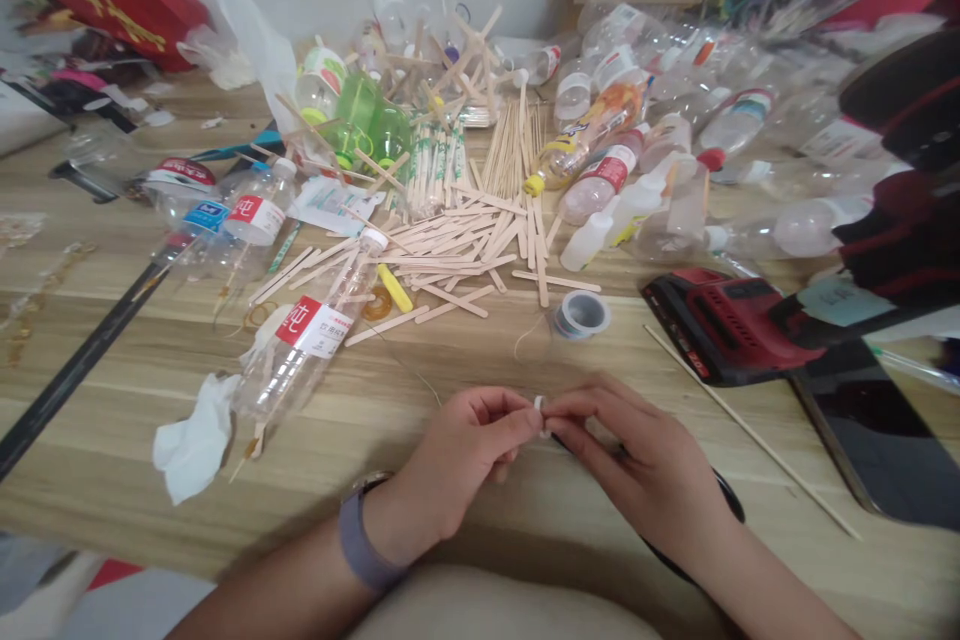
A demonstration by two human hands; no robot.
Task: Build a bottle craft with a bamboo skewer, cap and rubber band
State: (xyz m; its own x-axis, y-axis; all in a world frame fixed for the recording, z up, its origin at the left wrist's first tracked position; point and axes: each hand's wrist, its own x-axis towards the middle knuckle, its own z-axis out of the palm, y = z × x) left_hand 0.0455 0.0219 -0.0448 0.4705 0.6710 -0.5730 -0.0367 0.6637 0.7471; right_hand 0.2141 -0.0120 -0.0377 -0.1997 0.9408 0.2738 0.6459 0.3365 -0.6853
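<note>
My left hand (461,455) and my right hand (637,460) meet fingertip to fingertip low in the middle of the wooden table (450,370). Both are closed in a pinch on a small white piece (540,407) held between them; I cannot make out what it is. A dark cord or strap (731,500) shows from under my right hand. My left wrist wears a grey band (360,540). A roll of tape (581,313) lies just beyond my hands.
A heap of flat wooden sticks (465,245) fills the centre, with several clear plastic bottles (307,335) around it. A red power tool (720,325) lies at right beside a dark tablet (877,440). A crumpled tissue (195,440) lies at left.
</note>
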